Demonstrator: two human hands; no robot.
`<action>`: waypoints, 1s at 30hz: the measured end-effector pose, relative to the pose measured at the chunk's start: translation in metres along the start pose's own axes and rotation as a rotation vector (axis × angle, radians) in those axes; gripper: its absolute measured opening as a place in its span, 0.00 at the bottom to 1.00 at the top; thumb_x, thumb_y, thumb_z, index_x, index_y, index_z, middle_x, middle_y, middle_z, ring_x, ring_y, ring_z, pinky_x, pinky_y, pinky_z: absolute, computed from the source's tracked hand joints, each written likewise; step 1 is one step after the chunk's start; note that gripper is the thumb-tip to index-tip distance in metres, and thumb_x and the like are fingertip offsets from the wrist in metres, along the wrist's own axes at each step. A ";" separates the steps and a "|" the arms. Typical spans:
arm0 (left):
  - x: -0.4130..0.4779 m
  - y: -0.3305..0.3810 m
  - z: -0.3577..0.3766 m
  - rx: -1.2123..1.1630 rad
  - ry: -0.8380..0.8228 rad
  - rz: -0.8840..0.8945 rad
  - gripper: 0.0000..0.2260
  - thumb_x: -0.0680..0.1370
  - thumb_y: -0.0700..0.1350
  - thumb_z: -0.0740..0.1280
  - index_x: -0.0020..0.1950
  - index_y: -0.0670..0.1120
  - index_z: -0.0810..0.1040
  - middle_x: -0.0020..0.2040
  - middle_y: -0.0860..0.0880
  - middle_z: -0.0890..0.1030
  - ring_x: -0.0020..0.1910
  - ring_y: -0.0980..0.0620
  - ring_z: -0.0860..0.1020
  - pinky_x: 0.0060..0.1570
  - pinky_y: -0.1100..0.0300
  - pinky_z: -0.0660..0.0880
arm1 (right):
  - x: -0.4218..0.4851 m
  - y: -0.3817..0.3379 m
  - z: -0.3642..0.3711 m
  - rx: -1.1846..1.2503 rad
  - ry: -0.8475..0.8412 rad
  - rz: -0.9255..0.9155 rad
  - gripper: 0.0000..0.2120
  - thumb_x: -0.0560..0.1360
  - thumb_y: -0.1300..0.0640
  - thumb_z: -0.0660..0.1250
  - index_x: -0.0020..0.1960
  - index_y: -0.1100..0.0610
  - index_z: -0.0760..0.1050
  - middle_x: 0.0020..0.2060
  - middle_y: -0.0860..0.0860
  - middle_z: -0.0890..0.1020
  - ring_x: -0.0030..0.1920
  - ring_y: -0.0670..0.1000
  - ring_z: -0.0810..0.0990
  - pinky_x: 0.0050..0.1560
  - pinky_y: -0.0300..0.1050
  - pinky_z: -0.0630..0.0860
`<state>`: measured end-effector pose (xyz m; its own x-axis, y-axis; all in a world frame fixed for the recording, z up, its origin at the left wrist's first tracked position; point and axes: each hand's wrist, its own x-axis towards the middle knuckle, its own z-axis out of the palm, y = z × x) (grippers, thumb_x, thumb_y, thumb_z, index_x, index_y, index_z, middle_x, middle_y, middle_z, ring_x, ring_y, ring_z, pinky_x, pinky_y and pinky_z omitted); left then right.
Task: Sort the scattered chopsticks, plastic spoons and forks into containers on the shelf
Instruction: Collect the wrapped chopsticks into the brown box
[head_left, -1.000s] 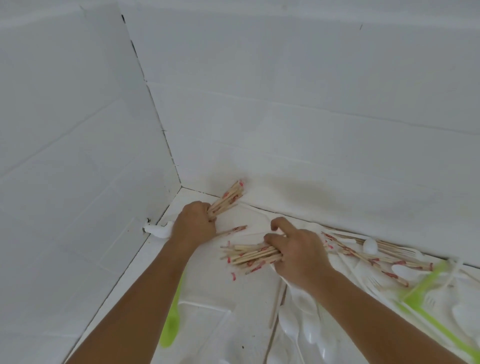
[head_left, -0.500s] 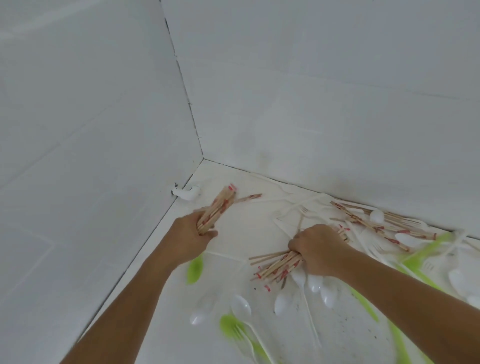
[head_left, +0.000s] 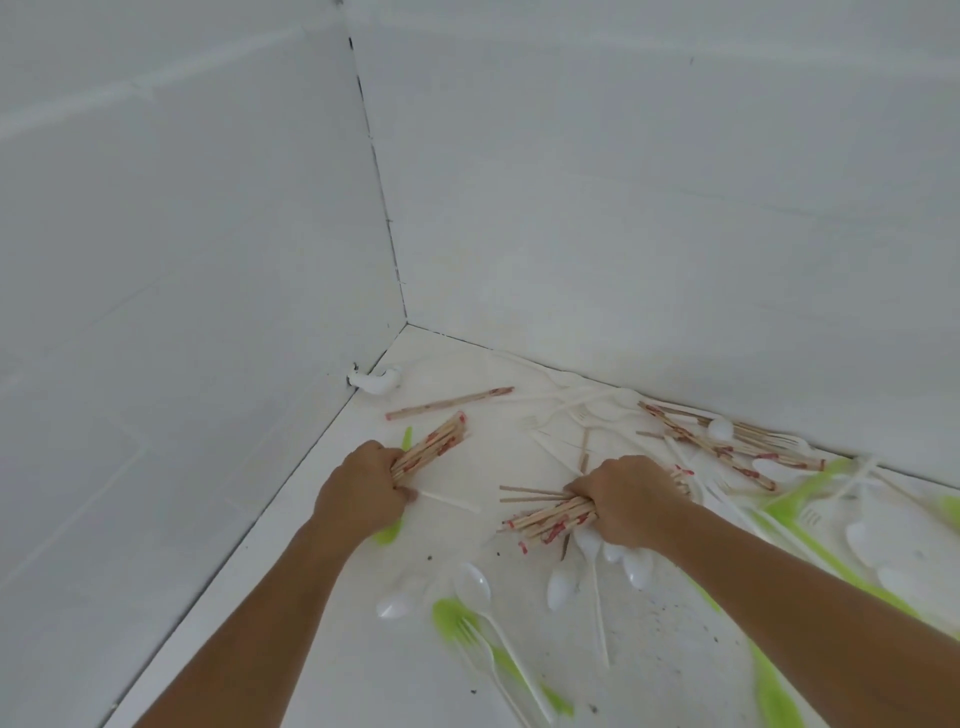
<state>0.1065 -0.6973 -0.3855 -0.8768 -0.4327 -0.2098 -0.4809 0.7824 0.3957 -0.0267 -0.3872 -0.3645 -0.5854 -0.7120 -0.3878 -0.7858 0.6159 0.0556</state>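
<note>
Left hand (head_left: 363, 488): a bundle of chopsticks (head_left: 434, 447) is being gripped, tips pointing away and rightward.
Right hand (head_left: 628, 499): a second bundle (head_left: 550, 519) is being clutched, its ends fanning toward the left hand.
Loose chopstick (head_left: 449, 402): lying crosswise just beyond the left hand, which is the nearer one.
Far heap (head_left: 727, 447): lying beyond the right hand, to its right.

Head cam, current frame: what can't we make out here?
Containers and shelf: not in the head view, beyond the frame edges.
Left chopstick bundle in the left hand, right chopstick bundle in the right hand: each grip covers the middle, so counts are unreadable.
Green utensil under the left hand: mostly hidden, type unclear.
Green pieces at lower right: blurred, cut off by the bottom edge.
</note>
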 end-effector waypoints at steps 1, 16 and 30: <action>0.002 0.004 -0.004 -0.048 0.014 -0.018 0.13 0.73 0.52 0.76 0.57 0.56 0.82 0.46 0.55 0.75 0.50 0.47 0.79 0.47 0.54 0.75 | 0.001 0.000 0.000 -0.035 0.004 -0.011 0.20 0.76 0.53 0.61 0.66 0.40 0.75 0.48 0.46 0.83 0.47 0.53 0.82 0.45 0.46 0.77; -0.038 0.064 -0.015 -0.572 0.109 -0.010 0.05 0.77 0.47 0.74 0.50 0.58 0.85 0.41 0.54 0.84 0.29 0.59 0.77 0.32 0.67 0.75 | -0.049 0.001 -0.004 0.369 0.395 -0.067 0.19 0.67 0.55 0.60 0.55 0.46 0.81 0.46 0.43 0.79 0.44 0.49 0.80 0.39 0.46 0.78; -0.051 0.154 0.037 -0.546 -0.062 0.080 0.03 0.77 0.47 0.73 0.49 0.55 0.84 0.40 0.53 0.85 0.32 0.54 0.82 0.37 0.59 0.81 | -0.162 0.027 0.014 1.652 1.095 0.569 0.08 0.79 0.62 0.71 0.41 0.59 0.84 0.34 0.51 0.85 0.35 0.46 0.77 0.35 0.41 0.72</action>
<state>0.0773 -0.5384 -0.3470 -0.9170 -0.3417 -0.2059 -0.3539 0.4585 0.8152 0.0494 -0.2504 -0.3131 -0.9886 0.1505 -0.0036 0.0043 0.0039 -1.0000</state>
